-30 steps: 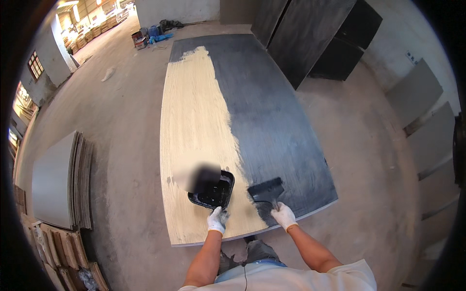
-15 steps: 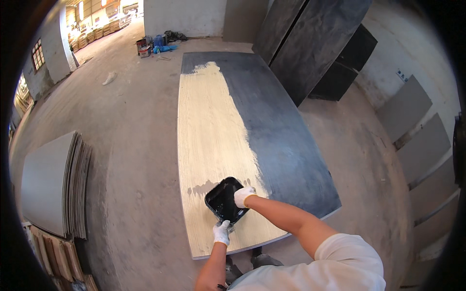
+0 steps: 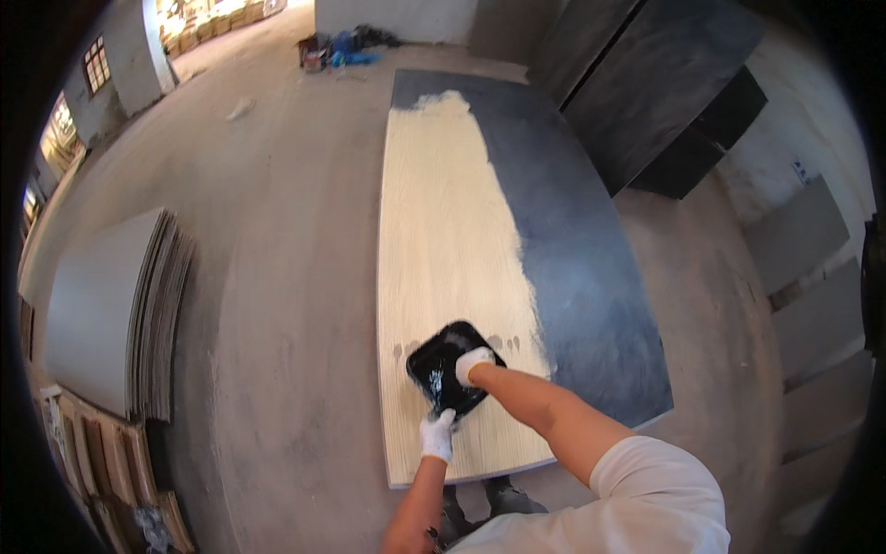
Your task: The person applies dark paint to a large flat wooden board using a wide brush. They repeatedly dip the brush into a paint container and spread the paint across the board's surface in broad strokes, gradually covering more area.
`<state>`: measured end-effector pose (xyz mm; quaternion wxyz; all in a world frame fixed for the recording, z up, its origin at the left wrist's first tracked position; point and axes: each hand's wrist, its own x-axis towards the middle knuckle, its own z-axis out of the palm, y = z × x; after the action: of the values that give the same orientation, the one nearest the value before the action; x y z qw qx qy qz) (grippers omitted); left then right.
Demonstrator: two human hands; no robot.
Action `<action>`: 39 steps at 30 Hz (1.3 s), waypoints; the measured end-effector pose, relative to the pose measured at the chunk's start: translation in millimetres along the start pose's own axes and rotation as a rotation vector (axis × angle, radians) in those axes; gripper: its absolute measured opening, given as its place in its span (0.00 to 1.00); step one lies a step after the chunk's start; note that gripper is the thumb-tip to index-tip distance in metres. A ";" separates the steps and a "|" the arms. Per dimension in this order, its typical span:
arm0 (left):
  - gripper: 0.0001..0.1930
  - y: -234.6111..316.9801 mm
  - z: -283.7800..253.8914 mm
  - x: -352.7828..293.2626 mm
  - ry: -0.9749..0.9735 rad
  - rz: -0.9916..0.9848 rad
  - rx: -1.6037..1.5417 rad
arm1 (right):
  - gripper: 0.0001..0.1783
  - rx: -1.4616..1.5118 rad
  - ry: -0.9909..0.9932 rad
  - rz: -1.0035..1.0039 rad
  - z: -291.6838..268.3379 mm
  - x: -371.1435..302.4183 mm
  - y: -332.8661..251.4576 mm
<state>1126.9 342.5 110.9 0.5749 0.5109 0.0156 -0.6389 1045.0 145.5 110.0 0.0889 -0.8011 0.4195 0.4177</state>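
1. Two hands share this job. The left hand (image 3: 437, 436), in a white glove, holds the near corner of the black paint tray (image 3: 445, 349). A firm hold is best there, so the tray will not tip.
2. The right hand (image 3: 474, 367), in a white glove too, is over the right side of the tray. Its fingertips are hidden, so I cannot tell how tight they are or what they hold.
3. Near the left hand, the tray has a shiny patch that looks like wet black paint (image 3: 436, 379). Go gently here — a splash could mess things up.
4. The tray is above the near end of the pale wood-grain board (image 3: 448, 231). I cannot tell if it rests on the wood, but it should stay flat.
5. Dark spots (image 3: 398, 351) are on both sides of the tray. They may be wet, so keep sleeves off.
6. Farther right is the dark coat (image 3: 591, 305), with a bumpy edge. Good strokes would be long and light — and cover that edge a little.
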 end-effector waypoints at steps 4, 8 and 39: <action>0.16 23.9 -2.2 14.5 0.040 0.043 0.017 | 0.17 0.057 0.073 -0.002 -40.5 -2.4 -8.6; 0.15 29.9 7.8 40.5 0.013 0.037 -0.004 | 0.16 -0.008 -0.014 0.061 -58.4 16.1 5.1; 0.27 95.0 120.1 195.4 0.248 0.275 0.274 | 0.16 0.057 0.227 0.183 -195.3 2.3 90.9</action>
<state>1157.8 97.0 91.0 0.5754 0.6562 -0.0702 -0.4831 1094.0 -9.7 251.3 0.0251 -0.7987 0.5097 0.3188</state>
